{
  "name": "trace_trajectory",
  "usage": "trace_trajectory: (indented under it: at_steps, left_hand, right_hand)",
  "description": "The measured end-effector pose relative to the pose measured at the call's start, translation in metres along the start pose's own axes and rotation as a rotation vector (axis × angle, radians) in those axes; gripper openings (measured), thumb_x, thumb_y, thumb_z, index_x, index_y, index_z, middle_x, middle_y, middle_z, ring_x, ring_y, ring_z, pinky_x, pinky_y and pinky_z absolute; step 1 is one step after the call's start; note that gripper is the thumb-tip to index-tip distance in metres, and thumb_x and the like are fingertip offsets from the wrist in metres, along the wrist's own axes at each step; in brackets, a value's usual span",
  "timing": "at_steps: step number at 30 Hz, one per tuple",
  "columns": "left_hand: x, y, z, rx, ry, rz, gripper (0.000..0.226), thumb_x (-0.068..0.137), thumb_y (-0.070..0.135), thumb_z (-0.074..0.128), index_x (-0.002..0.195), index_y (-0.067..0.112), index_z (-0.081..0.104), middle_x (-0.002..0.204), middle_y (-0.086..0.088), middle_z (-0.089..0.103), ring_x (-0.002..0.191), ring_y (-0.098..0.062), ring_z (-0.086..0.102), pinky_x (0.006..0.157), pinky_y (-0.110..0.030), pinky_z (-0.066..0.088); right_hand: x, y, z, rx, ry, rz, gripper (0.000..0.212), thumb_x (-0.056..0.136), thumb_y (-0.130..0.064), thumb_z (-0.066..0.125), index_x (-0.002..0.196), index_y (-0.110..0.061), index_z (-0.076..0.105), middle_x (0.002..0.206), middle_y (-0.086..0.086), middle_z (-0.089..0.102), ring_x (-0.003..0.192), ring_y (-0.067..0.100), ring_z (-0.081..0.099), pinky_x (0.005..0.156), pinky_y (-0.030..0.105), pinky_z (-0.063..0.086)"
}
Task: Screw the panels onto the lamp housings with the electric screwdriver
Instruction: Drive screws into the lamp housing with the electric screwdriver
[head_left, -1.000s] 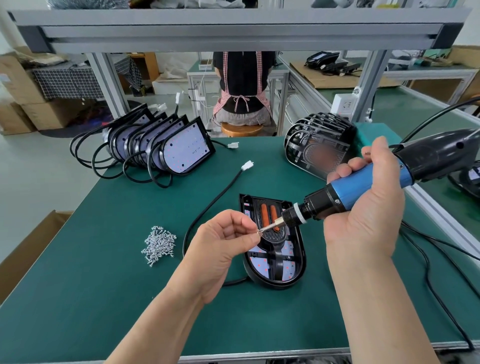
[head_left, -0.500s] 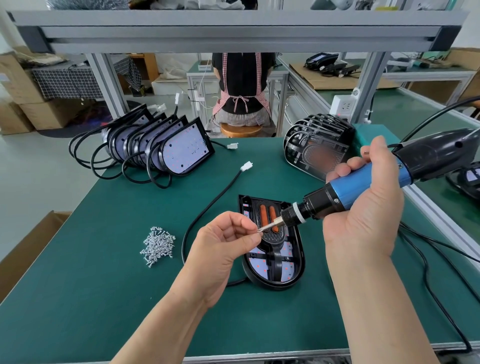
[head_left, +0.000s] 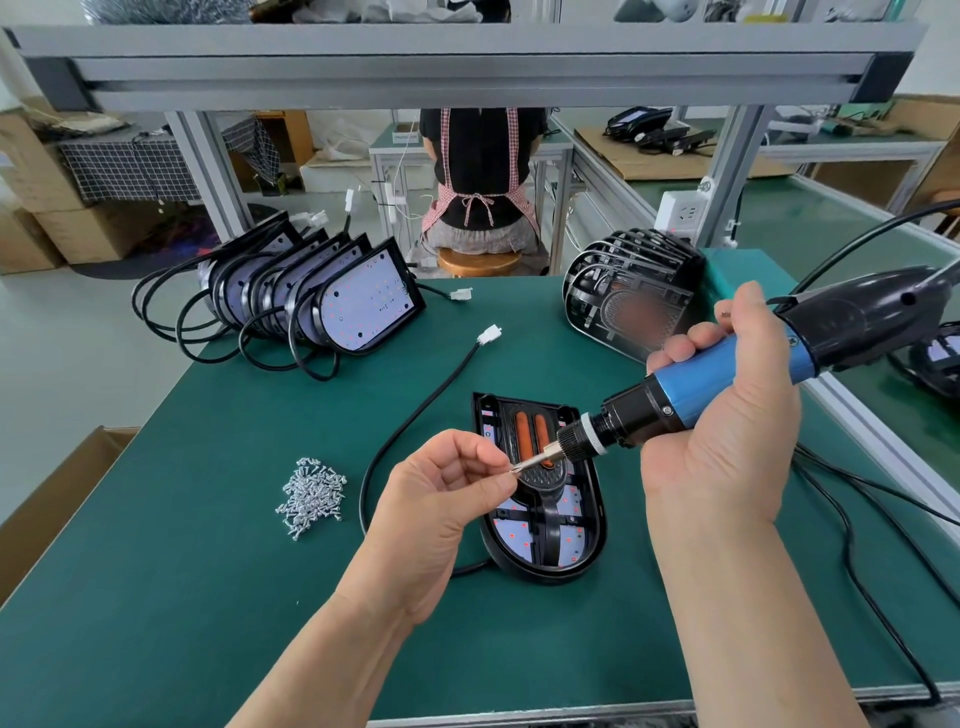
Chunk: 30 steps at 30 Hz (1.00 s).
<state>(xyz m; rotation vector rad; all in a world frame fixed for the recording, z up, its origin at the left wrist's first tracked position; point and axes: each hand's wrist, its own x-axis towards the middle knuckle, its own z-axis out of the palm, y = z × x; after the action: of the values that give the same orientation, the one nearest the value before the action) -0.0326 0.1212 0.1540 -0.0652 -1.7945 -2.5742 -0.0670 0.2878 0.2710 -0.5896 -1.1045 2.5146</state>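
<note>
Barely any shift since prev frame: L hand (head_left: 441, 499) still pinching a screw (head_left: 514, 470) onto the bit. R hand (head_left: 727, 426) wraps the electric screwdriver (head_left: 727, 366), held above the lamp housing (head_left: 597, 535) w/ panel (head_left: 546, 525) on the green mat (head_left: 208, 597). Loading not done; driving prob next.

The right hand (head_left: 727, 441) grips the blue barrel of the electric screwdriver (head_left: 722, 370), which is tilted so its bit points down and to the left. The left hand (head_left: 441, 499) pinches a small screw (head_left: 515, 470) at the bit's tip, above a lamp housing (head_left: 540, 571). The housing lies flat near the front edge of the bench (head_left: 156, 597), with a black panel (head_left: 546, 525) set in it. A pile of screws (head_left: 311, 496) lies to its left. More housings (head_left: 358, 306) lean in a row at the far left corner, and spare panels (head_left: 628, 301) are stacked at the far right.
</note>
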Motion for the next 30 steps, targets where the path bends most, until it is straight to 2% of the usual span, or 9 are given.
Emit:
trace_trajectory:
  at_steps: [7, 9, 11, 14, 20, 23, 26, 28, 30]
  left_hand:
    - [-0.004, -0.004, 0.002, 0.073, 0.051, 0.062, 0.036, 0.079, -0.013, 0.071, 0.077, 0.022, 0.072, 0.081, -0.001, 0.068, 0.08, -0.011, 0.061, 0.077, -0.018, 0.053]
    - [-0.005, -0.006, 0.003, 0.176, 0.076, 0.133, 0.037, 0.08, -0.014, 0.071, 0.077, 0.023, 0.072, 0.08, 0.002, 0.069, 0.078, -0.01, 0.062, 0.076, -0.016, 0.052]
    - [-0.006, -0.009, 0.004, 0.252, 0.098, 0.198, 0.033, 0.079, -0.011, 0.073, 0.079, 0.023, 0.071, 0.079, 0.004, 0.07, 0.077, -0.009, 0.063, 0.076, -0.017, 0.053]
    - [-0.006, -0.014, 0.003, 0.317, 0.117, 0.249, 0.026, 0.076, 0.0, 0.074, 0.081, 0.025, 0.071, 0.08, 0.005, 0.07, 0.078, -0.011, 0.062, 0.077, -0.019, 0.052]
    - [-0.001, -0.007, -0.008, 0.568, 0.031, 0.313, 0.031, 0.079, 0.011, 0.071, 0.099, 0.034, 0.069, 0.093, 0.008, 0.074, 0.091, -0.008, 0.066, 0.084, -0.02, 0.049]
    - [0.009, -0.003, -0.019, 0.336, 0.169, 0.205, 0.027, 0.081, 0.02, 0.064, 0.106, 0.028, 0.069, 0.097, -0.002, 0.074, 0.093, -0.012, 0.067, 0.081, -0.018, 0.05]
    - [0.033, -0.008, -0.025, 0.445, 0.337, -0.088, 0.038, 0.08, 0.042, 0.071, 0.113, 0.024, 0.063, 0.1, -0.003, 0.068, 0.083, -0.013, 0.066, 0.066, -0.025, 0.047]
    - [0.047, -0.013, -0.022, 0.555, 0.272, -0.28, 0.053, 0.082, 0.056, 0.07, 0.118, 0.019, 0.058, 0.106, -0.002, 0.066, 0.075, -0.014, 0.064, 0.058, -0.028, 0.045]
    - [0.057, -0.017, -0.015, 0.656, 0.195, -0.364, 0.068, 0.07, 0.07, 0.068, 0.112, 0.018, 0.056, 0.104, -0.001, 0.065, 0.074, -0.016, 0.062, 0.052, -0.026, 0.045]
  right_hand:
    - [0.002, 0.004, -0.003, 0.036, 0.016, -0.002, 0.02, 0.102, -0.024, 0.055, 0.091, -0.012, 0.044, 0.068, -0.004, 0.044, 0.051, 0.011, 0.039, 0.054, 0.022, 0.039]
    - [0.008, 0.0, -0.004, -0.025, -0.049, 0.036, 0.029, 0.106, -0.025, 0.048, 0.081, -0.012, 0.042, 0.057, -0.006, 0.047, 0.044, 0.009, 0.041, 0.052, 0.021, 0.037]
    - [0.014, -0.002, -0.004, -0.055, -0.066, 0.046, 0.034, 0.107, -0.026, 0.044, 0.076, -0.014, 0.04, 0.05, -0.007, 0.047, 0.039, 0.008, 0.042, 0.05, 0.021, 0.036]
    - [0.013, 0.004, -0.003, 0.01, 0.034, 0.035, 0.023, 0.103, -0.023, 0.054, 0.085, -0.014, 0.042, 0.065, -0.005, 0.043, 0.048, 0.01, 0.038, 0.049, 0.021, 0.037]
    - [0.013, 0.024, -0.008, 0.086, -0.065, -0.148, 0.017, 0.098, -0.02, 0.063, 0.099, -0.009, 0.049, 0.065, -0.002, 0.048, 0.051, 0.012, 0.046, 0.054, 0.024, 0.045]
    - [0.018, 0.028, -0.009, 0.094, -0.162, -0.222, 0.017, 0.096, -0.018, 0.067, 0.091, -0.011, 0.052, 0.063, -0.002, 0.052, 0.051, 0.012, 0.048, 0.055, 0.025, 0.046]
    - [0.023, 0.035, -0.007, 0.032, -0.264, -0.269, 0.02, 0.092, -0.016, 0.071, 0.083, -0.014, 0.053, 0.062, -0.001, 0.053, 0.051, 0.014, 0.05, 0.053, 0.026, 0.045]
    - [0.025, 0.043, -0.004, -0.036, -0.312, -0.283, 0.022, 0.09, -0.016, 0.073, 0.079, -0.013, 0.054, 0.06, 0.001, 0.053, 0.049, 0.015, 0.05, 0.051, 0.026, 0.045]
    - [0.025, 0.053, 0.0, -0.102, -0.347, -0.281, 0.025, 0.09, -0.016, 0.073, 0.077, -0.011, 0.052, 0.058, 0.002, 0.053, 0.047, 0.016, 0.05, 0.049, 0.026, 0.044]
